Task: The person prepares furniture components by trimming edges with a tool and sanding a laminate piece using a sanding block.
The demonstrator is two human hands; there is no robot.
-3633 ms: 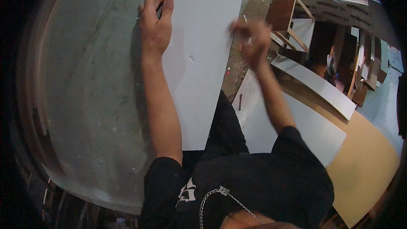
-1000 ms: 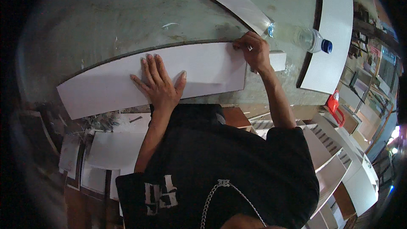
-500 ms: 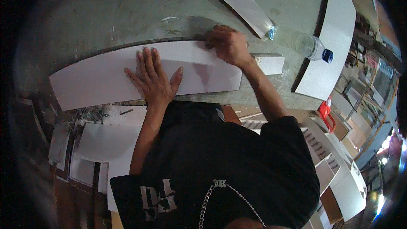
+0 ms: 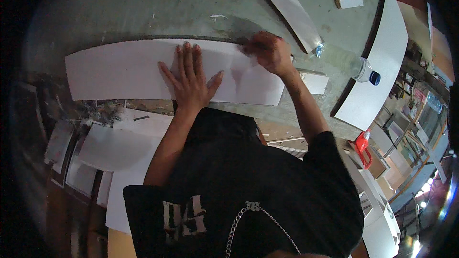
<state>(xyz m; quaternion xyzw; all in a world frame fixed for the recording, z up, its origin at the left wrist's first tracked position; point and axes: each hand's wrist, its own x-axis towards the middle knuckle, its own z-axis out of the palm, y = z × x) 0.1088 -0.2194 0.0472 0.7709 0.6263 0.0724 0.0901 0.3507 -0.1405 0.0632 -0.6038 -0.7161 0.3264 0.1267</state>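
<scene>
A long white board (image 4: pixel 114 74) with a gently curved far edge lies flat on the grey-green worktable (image 4: pixel 119 14), close to my body. Palm down on its middle, my left hand (image 4: pixel 192 86) has its fingers spread toward the far edge. My right hand (image 4: pixel 272 53) is closed at the board's far edge, toward the right end. Its fingertips are blurred, and whatever they may hold cannot be made out. A short white block (image 4: pixel 313 83) shows beside the board's right end, partly behind my right forearm.
Beyond my right hand lies a narrow white strip (image 4: pixel 291 14). A clear plastic bottle (image 4: pixel 366 72) with a blue cap lies by a larger curved white board (image 4: pixel 375 62) on the right. A small white block (image 4: pixel 350 3) sits farther back. White panels (image 4: pixel 129 148) stand below the table at left.
The whole view has shifted slightly, so the table's things appear displaced. My left hand remains flat on the board. My right hand is still closed at the far edge, blurred.
</scene>
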